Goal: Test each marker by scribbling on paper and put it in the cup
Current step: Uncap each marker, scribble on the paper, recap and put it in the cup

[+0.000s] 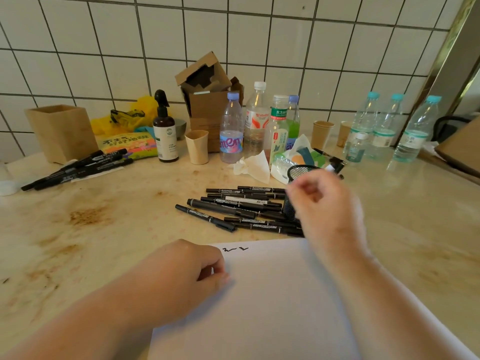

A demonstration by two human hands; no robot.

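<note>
Your left hand [181, 271] is planted on the near-left corner of the paper [272, 302], fingers curled loosely together and holding nothing, just pinning the sheet to the surface [104, 229]. Two little black scribbles [235, 249] sit just past your left fingertips, near the sheet's far edge.

Your right hand [319, 201] is up over the black mesh cup [298, 175], which pokes out right behind and to the left of it. That hand is pretty blurred, fingers bent in toward the thumb, and I honestly can't tell if that grip is pinched on a marker or empty. Behind it there are some black-and-white bits near the cup's rim, too smeared to call.

The main pile of markers [241, 209] lies directly left of your right hand, touching the cup's base, capped and mostly pointing left. A second bunch of markers [78, 170] lies way off to the far left of your left hand, beside a wooden box [62, 131].

Further back from both hands: a brown spray bottle [165, 131], a beige cup [197, 146], a few water bottles [231, 133] and a crumpled tissue [252, 166].
</note>
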